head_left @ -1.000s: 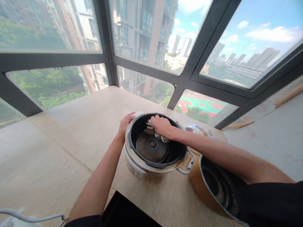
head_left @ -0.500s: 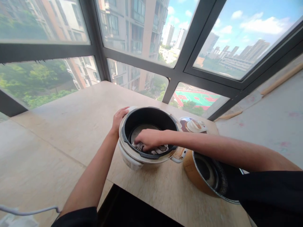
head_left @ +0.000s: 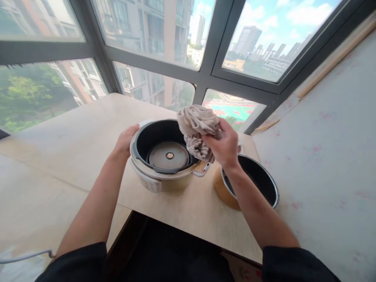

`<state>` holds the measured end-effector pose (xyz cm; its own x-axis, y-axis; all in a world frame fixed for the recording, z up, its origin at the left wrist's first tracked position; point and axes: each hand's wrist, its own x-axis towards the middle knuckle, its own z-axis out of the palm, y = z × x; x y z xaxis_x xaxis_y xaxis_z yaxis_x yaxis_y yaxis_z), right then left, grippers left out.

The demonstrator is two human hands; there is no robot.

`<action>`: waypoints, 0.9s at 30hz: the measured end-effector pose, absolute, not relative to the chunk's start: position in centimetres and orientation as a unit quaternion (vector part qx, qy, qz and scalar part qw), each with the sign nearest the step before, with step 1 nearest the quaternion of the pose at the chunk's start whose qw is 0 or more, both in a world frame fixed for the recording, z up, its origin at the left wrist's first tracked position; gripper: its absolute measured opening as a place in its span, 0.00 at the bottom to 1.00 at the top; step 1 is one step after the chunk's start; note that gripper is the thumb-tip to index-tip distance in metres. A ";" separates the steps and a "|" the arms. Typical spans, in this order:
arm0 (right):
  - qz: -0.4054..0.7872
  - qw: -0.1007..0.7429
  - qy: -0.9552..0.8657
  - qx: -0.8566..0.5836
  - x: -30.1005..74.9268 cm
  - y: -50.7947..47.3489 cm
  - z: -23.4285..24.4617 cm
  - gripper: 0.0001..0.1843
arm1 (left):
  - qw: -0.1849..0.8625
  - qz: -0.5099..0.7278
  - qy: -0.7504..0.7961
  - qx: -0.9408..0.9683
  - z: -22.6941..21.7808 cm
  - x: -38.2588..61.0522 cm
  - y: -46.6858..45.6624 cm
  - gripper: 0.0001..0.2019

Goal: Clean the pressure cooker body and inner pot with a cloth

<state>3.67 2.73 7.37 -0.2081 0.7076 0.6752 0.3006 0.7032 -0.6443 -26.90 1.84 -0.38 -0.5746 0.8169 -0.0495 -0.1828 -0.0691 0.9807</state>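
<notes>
Right hand (head_left: pixel 225 143) gripping bunched cloth (head_left: pixel 198 121) | left hand (head_left: pixel 126 139) touching cooker (head_left: pixel 174 184) — grip unclear | risk: snagging cloth dragging cooker toward near edge of ledge (head_left: pixel 194 207)

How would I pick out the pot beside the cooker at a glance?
Find the pale counter under the grey-framed windows, then the whitish cooker standing on it. Just to the cooker's right in the picture stands the pot, silver-rimmed and dark inside, set apart by its golden-brown outer wall.
</notes>
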 end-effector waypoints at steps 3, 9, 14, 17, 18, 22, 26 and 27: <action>0.134 0.674 -0.594 -0.419 6.6 -0.5 4.8 0.18 | 0.343 0.680 0.612 0.211 0.6 -26.0 -0.2 0.04; 0.078 0.755 -0.463 -0.457 9.2 -8.0 -0.8 0.25 | 0.084 0.729 0.618 0.281 3.4 -21.3 -6.3 0.09; 0.158 0.642 -0.578 -0.479 8.9 -11.0 -4.0 0.19 | 0.033 0.585 0.606 0.538 5.0 -14.4 -9.1 0.13; 0.216 0.621 -0.540 -0.525 7.2 -11.8 -6.8 0.23 | 0.082 0.463 0.579 0.666 4.5 -10.9 -8.3 0.16; 0.220 0.628 -0.527 -0.528 6.3 -12.0 -7.9 0.25 | 0.093 0.434 0.586 0.678 4.2 -10.0 -7.9 0.18; 0.201 0.637 -0.598 -0.443 2.2 -13.1 -12.0 0.21 | 0.055 0.329 0.632 0.700 3.5 -8.2 -6.6 0.13; 0.171 0.676 -0.569 -0.435 -1.3 -12.6 -14.0 0.24 | 0.002 0.134 0.686 0.715 4.3 -8.2 -7.1 0.20; 0.185 0.695 -0.534 -0.444 -1.7 -12.1 -14.0 0.27 | -0.008 0.100 0.693 0.714 4.6 -8.3 -7.3 0.21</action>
<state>-1.72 -12.06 -13.95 0.3604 0.7314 0.5789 0.2182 0.5373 -0.8147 -8.29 -7.32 4.55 0.0197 0.9879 0.1537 0.9910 -0.0398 0.1282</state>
